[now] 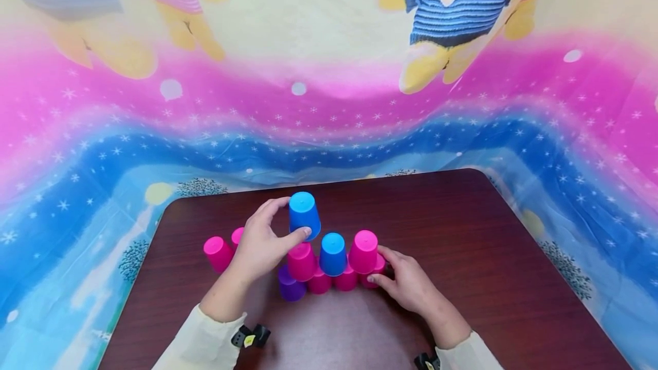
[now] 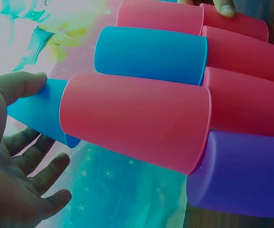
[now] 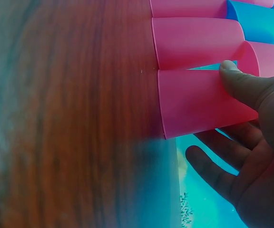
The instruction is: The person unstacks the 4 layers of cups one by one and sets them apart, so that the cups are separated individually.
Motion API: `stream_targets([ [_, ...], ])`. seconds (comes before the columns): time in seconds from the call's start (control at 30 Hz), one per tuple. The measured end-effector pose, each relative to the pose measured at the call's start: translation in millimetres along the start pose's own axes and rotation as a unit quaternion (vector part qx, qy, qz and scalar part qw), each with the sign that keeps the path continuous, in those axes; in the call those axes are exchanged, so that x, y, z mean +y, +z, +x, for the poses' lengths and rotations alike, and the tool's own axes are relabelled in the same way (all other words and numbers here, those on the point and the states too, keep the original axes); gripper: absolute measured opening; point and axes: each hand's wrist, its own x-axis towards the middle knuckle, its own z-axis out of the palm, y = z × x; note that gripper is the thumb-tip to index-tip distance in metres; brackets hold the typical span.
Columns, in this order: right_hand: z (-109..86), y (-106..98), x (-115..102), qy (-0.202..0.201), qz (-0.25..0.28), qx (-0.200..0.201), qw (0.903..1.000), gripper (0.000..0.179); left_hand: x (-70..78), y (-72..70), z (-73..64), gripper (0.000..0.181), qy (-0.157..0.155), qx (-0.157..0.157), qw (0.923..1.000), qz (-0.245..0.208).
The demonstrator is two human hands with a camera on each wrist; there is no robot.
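My left hand (image 1: pixel 261 246) pinches an upside-down blue cup (image 1: pixel 303 210) between thumb and fingers, at the left end of a cup stack. In the left wrist view this blue cup (image 2: pixel 39 111) is close to the base of a pink cup (image 2: pixel 134 121); I cannot tell whether they touch. The stack's upper row is that pink cup, a second blue cup (image 1: pixel 333 254) and another pink cup (image 1: pixel 365 251). Below stand a purple cup (image 1: pixel 292 283) and three pink ones. My right hand (image 1: pixel 413 285) grips the bottom row's right-end pink cup (image 3: pixel 199 102), thumb in front.
Two more pink cups (image 1: pixel 217 254) stand to the left, one partly hidden behind my left hand. Brown tabletop (image 1: pixel 493 278) extends around the stack. A printed cloth backdrop (image 1: pixel 319 113) rises behind the table's far edge.
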Motion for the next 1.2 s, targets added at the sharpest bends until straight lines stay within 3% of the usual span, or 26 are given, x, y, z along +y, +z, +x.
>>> stream_targets([
  [0.93, 1.6, -1, -1, 0.016, 0.006, -0.018, 0.9997, 0.068, -25.4, -26.7, -12.1, 0.077, -0.044, 0.032, 0.9985, 0.011],
  [1.2, 0.9, 0, -1, 0.015, 0.005, -0.018, 0.9997, 0.069, -33.8, -31.5, -17.7, 0.082, -0.070, 0.035, 0.9967, 0.022],
])
